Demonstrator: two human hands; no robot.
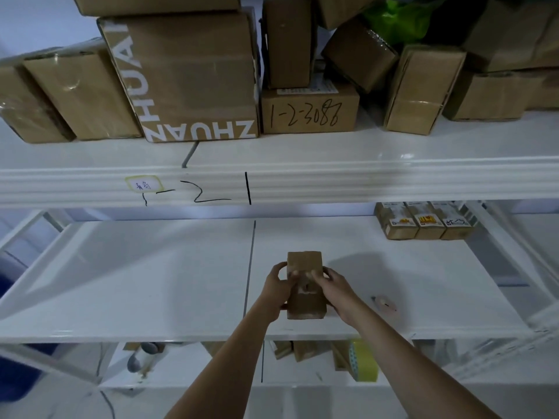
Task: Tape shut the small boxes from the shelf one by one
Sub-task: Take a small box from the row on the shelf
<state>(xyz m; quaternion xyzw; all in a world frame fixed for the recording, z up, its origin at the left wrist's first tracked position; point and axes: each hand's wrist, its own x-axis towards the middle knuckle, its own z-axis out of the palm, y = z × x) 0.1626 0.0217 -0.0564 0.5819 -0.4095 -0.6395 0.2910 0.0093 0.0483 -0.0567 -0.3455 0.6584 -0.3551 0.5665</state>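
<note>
A person stands at a white metal shelf unit, both bare forearms reaching forward to one small box [305,285] of plain brown cardboard, which rests on the middle shelf [151,282] near its front edge. The left hand [278,287] curls around the box's left side with the thumb on its top face; the right hand [331,284] grips the right side, fingertips pressing the top near the middle. A pale, glossy strip, seemingly clear tape, shows on the near part of the top. The step appears to be smoothing tape over the flap seam; doing it well likely means holding the flaps flush with one hand while the other rubs the strip flat from the centre outward, leaving no wrinkles. A flattish, pale round object [384,303], possibly a tape roll, lies on the shelf just right of the right hand. Three small labelled boxes [423,222] sit at the back right. Above, larger boxes [193,77] crowd the upper shelf, matte and square-cornered, some banded with shiny tape.
</note>
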